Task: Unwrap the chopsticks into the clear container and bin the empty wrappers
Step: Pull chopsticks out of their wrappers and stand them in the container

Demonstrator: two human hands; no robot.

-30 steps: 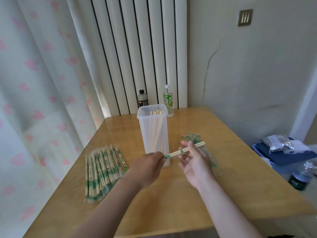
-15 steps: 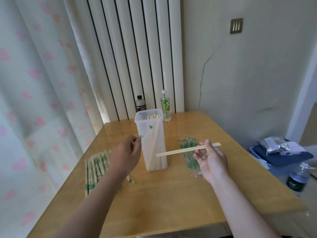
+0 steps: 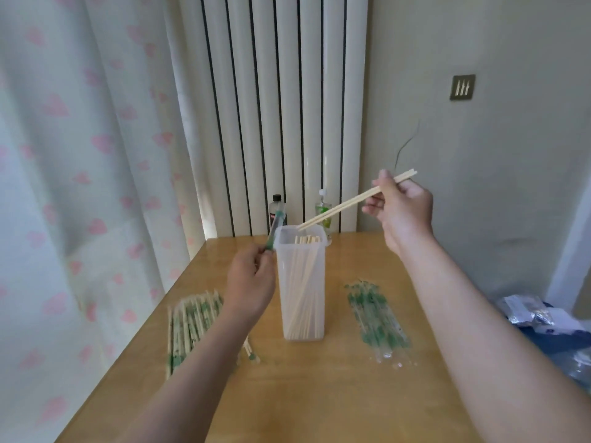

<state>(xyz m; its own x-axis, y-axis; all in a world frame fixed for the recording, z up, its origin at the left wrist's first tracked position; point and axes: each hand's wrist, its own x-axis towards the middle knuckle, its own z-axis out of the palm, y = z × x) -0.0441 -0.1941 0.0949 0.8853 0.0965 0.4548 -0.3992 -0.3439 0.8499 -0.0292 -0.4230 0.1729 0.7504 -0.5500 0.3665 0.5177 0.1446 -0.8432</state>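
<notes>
A tall clear container stands mid-table with several bare chopsticks inside. My right hand is raised to the right of it and pinches a bare pair of chopsticks, whose tips slant down over the container's open mouth. Left of the container, my left hand pinches an empty clear wrapper with green print that points upward. Wrapped chopsticks lie in a pile at the table's left. Empty wrappers lie in a heap at the right.
A dark bottle and a small green-labelled bottle stand at the table's far edge by the white radiator. A curtain hangs on the left. Bags on a blue box sit off the table's right side.
My right hand has lifted the bare chopsticks up and tilted their tips down over the container's mouth. My left hand pulled the wrapper off to the left and keeps holding it.
</notes>
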